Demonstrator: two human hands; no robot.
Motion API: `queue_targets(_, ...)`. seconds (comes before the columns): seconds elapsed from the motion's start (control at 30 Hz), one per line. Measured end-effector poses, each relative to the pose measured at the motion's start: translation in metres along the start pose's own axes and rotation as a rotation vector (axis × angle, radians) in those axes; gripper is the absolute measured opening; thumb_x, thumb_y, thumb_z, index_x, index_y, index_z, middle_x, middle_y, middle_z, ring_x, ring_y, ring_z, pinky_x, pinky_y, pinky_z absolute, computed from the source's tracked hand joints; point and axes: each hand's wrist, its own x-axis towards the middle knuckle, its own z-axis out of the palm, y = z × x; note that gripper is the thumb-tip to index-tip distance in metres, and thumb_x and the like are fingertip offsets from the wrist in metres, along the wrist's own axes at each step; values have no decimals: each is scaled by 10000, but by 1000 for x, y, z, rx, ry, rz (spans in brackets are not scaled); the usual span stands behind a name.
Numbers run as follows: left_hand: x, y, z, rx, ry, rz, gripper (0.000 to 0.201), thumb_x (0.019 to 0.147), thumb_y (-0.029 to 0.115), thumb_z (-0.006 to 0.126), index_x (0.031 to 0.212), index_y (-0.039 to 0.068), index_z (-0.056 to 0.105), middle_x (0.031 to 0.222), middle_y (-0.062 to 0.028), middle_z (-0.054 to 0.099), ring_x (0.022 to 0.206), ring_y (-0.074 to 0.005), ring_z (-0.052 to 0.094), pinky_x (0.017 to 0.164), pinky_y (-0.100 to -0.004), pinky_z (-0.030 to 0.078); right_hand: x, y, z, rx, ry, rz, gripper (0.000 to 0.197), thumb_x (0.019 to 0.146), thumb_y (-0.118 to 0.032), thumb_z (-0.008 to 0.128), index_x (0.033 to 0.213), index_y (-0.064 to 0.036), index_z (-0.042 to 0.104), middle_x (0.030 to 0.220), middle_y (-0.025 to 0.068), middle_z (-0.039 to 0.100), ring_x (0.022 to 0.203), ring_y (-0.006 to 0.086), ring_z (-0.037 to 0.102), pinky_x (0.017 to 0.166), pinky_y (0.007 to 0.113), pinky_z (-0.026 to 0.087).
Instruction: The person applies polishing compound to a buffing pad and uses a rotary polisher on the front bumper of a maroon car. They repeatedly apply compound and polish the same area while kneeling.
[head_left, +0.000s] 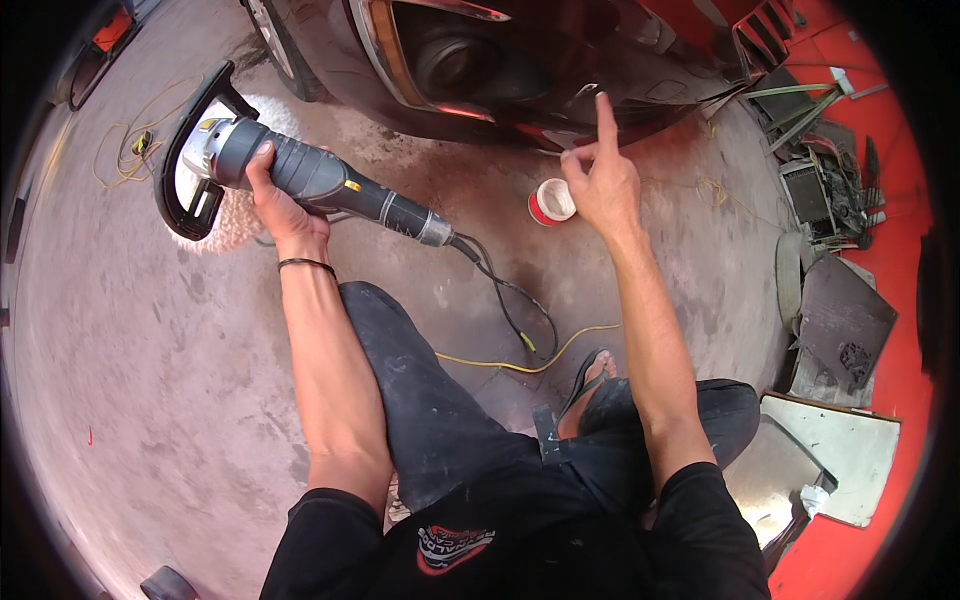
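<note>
My left hand (287,208) is wrapped round the dark grey body of a corded polisher (318,176), held up at the left. A black D-shaped handle (172,165) curves round its head, and a fluffy white wool pad (228,222) shows behind it. Before the dark red car bumper (540,115), my right hand (607,190) has its index finger stretched out and the thumb apart, with the other fingers curled. It holds nothing. The fingertip is by a small pale spot (590,90) on the bumper; whether it touches, I cannot tell. Below stands a red tub (549,204) of whitish paste.
The polisher's black cord (520,292) drops to the floor, where a yellow cord (510,367) runs near my sandalled foot (588,385). Broken car parts (825,185) and panels (845,320) lie along the right side. Another yellow cord (118,180) lies at far left.
</note>
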Motion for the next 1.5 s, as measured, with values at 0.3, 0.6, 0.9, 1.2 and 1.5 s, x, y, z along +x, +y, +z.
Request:
queue_targets(0.3, -5, 1, -1, 46, 5, -15, 575, 934, 456, 773, 1162, -60, 665, 973, -212, 774, 872, -394, 799, 847, -497, 669, 2, -2, 30, 73, 17, -44, 856, 980, -248, 706, 1776, -256, 392, 1047, 57, 836, 961, 351, 786, 883, 506, 600)
queue_targets(0.6, -7, 4, 0, 24, 28, 0, 561, 925, 438, 786, 1173, -51, 662, 981, -215, 776, 881, -401, 801, 835, -501, 678, 25, 6, 86, -140, -180, 119, 858, 999, -354, 724, 1727, -17, 419, 1055, 103, 855, 1028, 358, 805, 970, 507, 609)
queue_targets(0.9, -9, 10, -2, 52, -12, -2, 564, 936, 439, 771, 1191, -51, 660, 991, -214, 776, 876, -395, 801, 833, -499, 677, 11, 3, 118, -336, -396, 29, 788, 1036, -370, 680, 1709, -36, 440, 1060, 230, 824, 995, 416, 806, 911, 549, 621)
queue_targets(1.2, -11, 8, 2, 48, -1, 4, 599, 930, 462, 772, 1210, -50, 638, 1001, -220, 774, 878, -410, 799, 852, -511, 672, 7, -13, 127, 668, 258, 117, 290, 982, -148, 836, 1209, -125, 658, 1130, 61, 837, 868, 294, 781, 808, 419, 599)
queue_targets(1.5, -11, 7, 3, 21, -1, 0, 615, 934, 472, 771, 1236, -42, 618, 1020, -231, 777, 898, -420, 803, 822, -519, 681, 32, -17, 162, 334, 376, 24, 389, 981, -200, 866, 1252, -149, 592, 1181, 13, 828, 843, 324, 752, 811, 466, 589)
